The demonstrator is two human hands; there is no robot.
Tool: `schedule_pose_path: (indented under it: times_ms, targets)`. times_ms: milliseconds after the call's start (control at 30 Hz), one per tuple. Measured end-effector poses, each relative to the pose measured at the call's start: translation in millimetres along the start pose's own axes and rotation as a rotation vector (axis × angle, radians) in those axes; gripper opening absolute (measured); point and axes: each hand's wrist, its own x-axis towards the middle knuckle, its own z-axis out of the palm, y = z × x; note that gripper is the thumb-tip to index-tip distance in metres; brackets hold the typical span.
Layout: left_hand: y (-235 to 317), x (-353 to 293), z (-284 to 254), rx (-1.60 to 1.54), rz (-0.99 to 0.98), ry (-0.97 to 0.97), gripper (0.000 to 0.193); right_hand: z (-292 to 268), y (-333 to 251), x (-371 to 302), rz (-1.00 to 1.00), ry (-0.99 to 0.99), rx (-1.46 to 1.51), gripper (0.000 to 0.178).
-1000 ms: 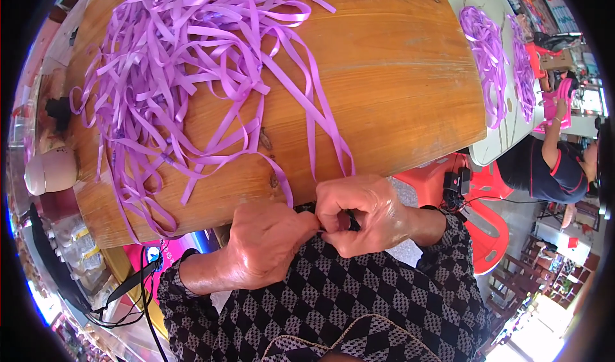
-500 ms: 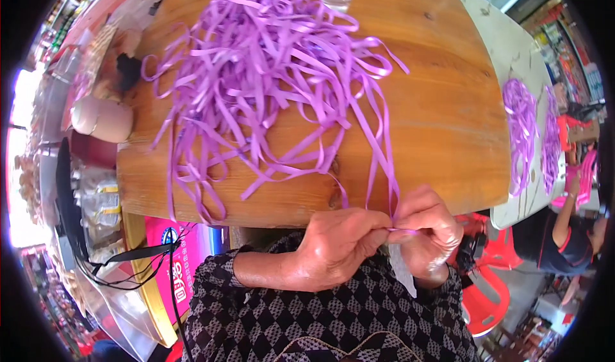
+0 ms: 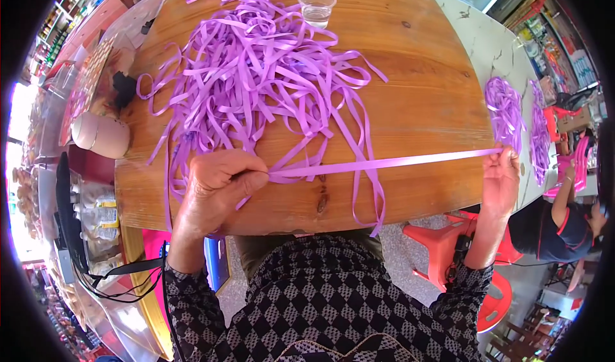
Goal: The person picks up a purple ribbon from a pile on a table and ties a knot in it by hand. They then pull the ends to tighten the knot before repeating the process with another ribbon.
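A purple ribbon [image 3: 397, 162] is pulled straight between my two hands above the wooden table. My left hand [image 3: 224, 179] grips one end in a closed fist, thumb on top, beside the front of the ribbon pile. My right hand [image 3: 501, 170] pinches the other end between thumb and fingers at the table's right edge. Behind the stretched strip lies a big tangled pile of purple ribbons [image 3: 256, 74]. A few strands hang from it toward the front edge, passing by the taut ribbon.
A clear plastic cup [image 3: 317, 11] with liquid stands behind the pile on the wooden table [image 3: 423, 93]. More ribbon bundles [image 3: 505, 109] lie on a white marbled table [image 3: 461, 16] at right. A pink rounded object [image 3: 100, 133] sits at left. Red stools [image 3: 435, 243] and another person [image 3: 557, 231] are at lower right.
My hands were together near the front edge, fingers working on a ribbon. They have moved wide apart, left and right, drawing a ribbon straight. A white strip by my right hand is gone from view.
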Motion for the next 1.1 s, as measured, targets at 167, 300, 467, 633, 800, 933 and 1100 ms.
schedule_pose_path:
  times_ms: [167,300,467,633,800,933,1100]
  targets:
    - [7.3,1.9,1.1,-0.081,-0.054,-0.023,0.011,-22.4,-4.2,15.0,-0.004,0.103,-0.257,0.003]
    - [0.8,5.1,11.6,-0.161,0.061,-0.036,0.018,-20.0,3.4,24.3,-0.099,0.273,-0.587,0.015]
    - [8.7,0.3,35.6,-0.132,0.036,-0.056,0.021,100.6,28.0,-33.0,-0.605,-0.321,-1.169,0.036]
    - [23.6,5.1,54.6,-0.164,0.028,-0.066,0.023,151.7,66.1,-70.2,0.039,-0.756,-0.512,0.040]
    - [36.5,4.2,54.9,-0.148,-0.030,-0.079,0.019,154.8,72.8,-76.9,-0.158,-0.772,-0.560,0.024]
    - [32.2,4.6,56.2,-0.151,0.084,-0.105,0.016,153.7,55.6,-73.4,-0.286,-0.819,-0.616,0.018]
    - [1.5,8.1,12.0,-0.133,0.010,0.119,0.005,113.8,21.9,-44.4,0.131,-0.375,-0.687,0.014]
